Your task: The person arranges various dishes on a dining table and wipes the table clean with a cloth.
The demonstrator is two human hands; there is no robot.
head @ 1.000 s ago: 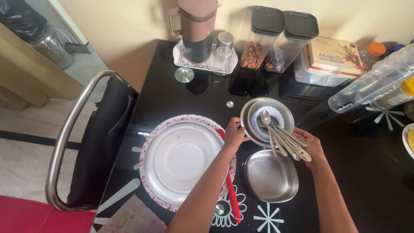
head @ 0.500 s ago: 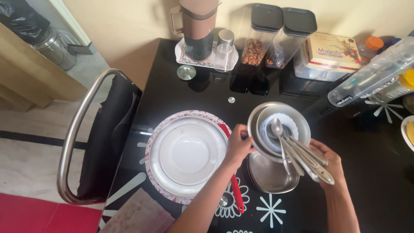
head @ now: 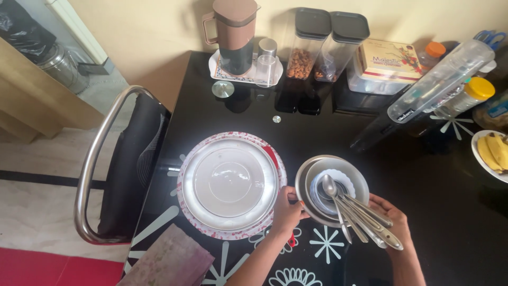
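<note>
My left hand point(head: 287, 212) grips the left rim of a stack of round steel bowls point(head: 306, 180) with a white bowl nested inside. Several steel spoons point(head: 353, 211) lie in the bowls, handles sticking out to the lower right. My right hand point(head: 392, 229) holds the stack's right side, the spoon handles resting across its fingers. The stack sits near the table's front, just right of a pile of large plates point(head: 230, 182) with a red-patterned rim. A red spatula point(head: 271, 154) pokes out from under the plates. The square steel tray is hidden.
On the black glass table point(head: 317, 132), along the wall, stand a brown jug point(head: 235, 32) on a small tray with glasses, two nut containers point(head: 301, 45), a printed box point(head: 389, 61) and plastic bottles point(head: 442, 79). Bananas point(head: 495, 153) lie at right. A chair point(head: 114, 169) stands left; a folded cloth point(head: 169, 262) lies in front.
Both hands have carried the bowl stack with the spoons toward me, from behind the square steel tray to over it. The tray is now out of sight.
</note>
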